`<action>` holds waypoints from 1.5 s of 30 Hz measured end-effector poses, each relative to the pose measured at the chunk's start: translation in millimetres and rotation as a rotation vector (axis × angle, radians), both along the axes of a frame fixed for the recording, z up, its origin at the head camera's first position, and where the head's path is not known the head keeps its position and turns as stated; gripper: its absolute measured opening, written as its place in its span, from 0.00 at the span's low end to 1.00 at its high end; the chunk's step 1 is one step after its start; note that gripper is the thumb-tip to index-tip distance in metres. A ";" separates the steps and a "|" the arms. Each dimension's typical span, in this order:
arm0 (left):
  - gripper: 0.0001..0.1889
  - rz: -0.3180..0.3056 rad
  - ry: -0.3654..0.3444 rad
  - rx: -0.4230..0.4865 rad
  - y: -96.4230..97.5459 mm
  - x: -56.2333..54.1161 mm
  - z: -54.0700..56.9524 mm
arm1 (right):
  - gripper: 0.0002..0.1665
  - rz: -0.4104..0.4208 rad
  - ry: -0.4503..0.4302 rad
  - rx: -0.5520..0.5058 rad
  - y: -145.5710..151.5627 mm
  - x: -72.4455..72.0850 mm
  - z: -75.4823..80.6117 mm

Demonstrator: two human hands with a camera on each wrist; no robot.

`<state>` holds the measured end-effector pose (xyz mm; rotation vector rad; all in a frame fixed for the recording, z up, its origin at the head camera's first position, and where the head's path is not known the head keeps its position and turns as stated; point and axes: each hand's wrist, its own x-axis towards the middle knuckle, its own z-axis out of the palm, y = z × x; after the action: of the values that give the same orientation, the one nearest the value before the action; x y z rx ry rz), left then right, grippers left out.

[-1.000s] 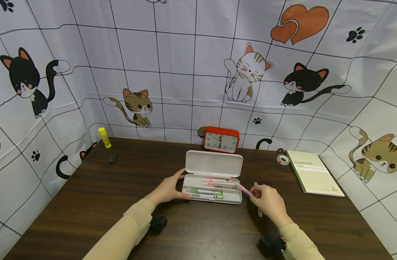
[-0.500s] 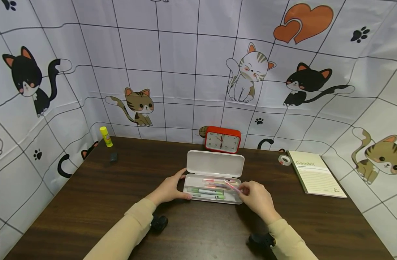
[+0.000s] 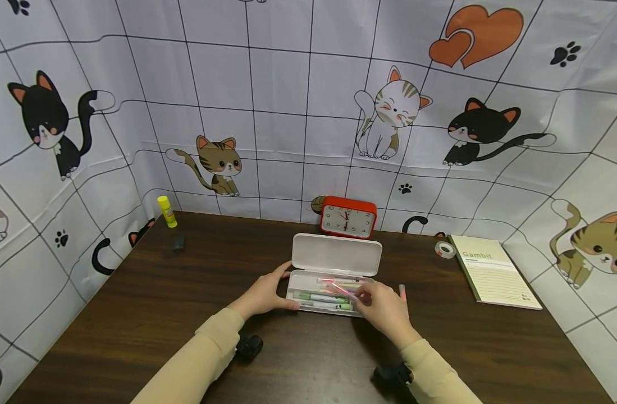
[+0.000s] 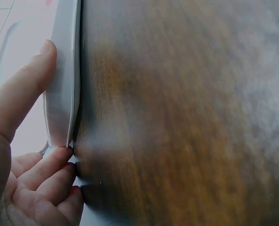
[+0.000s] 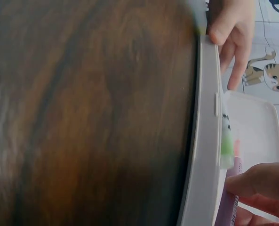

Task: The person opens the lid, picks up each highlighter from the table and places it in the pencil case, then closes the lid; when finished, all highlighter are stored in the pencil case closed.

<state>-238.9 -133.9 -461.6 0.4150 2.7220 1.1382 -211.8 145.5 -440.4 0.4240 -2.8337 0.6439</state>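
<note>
An open white pencil case [image 3: 337, 255] lies on the table, lid tipped back, with several pens and green-capped markers [image 3: 323, 298] inside. My left hand [image 3: 261, 294] grips its left end. In the left wrist view the thumb [image 4: 38, 70] presses along the case's side wall and the other fingers curl at its corner. Between thumb and fingers my right hand [image 3: 386, 311] pinches a pink-purple pen [image 3: 342, 290], held slanted over the case's right part. The right wrist view shows the purple barrel [image 5: 229, 207] close beside a green-ended marker [image 5: 227, 146].
Another pink-tipped pen [image 3: 402, 292] lies right of the case, partly hidden by my right hand. A red clock [image 3: 348, 217] stands behind the lid. A tape roll [image 3: 444, 249] and notepad [image 3: 495, 272] lie right; a glue stick [image 3: 167, 211] and dark eraser-like block [image 3: 179, 243] sit far left.
My right hand has moved left with the pen, from beside the case to over its compartment. The pen lying on the table shows again behind the hand. My left hand stays on the case.
</note>
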 end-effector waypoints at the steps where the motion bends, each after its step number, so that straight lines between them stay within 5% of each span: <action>1: 0.56 0.000 -0.001 0.000 0.0 -0.1 0.0 | 0.05 0.004 -0.004 -0.008 -1.5 0.3 0.0; 30: 0.56 -0.014 0.017 0.000 1.2 -1.3 -2.1 | 0.06 0.171 0.159 0.071 -38.6 -3.3 -1.5; 45: 0.56 -0.001 0.007 0.002 -0.1 -1.4 -1.9 | 0.05 0.176 0.102 0.017 -48.8 -5.0 6.8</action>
<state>-240.4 -134.0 -463.5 0.4214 2.7265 1.1414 -216.8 96.7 -433.6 0.6947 -2.7271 0.6118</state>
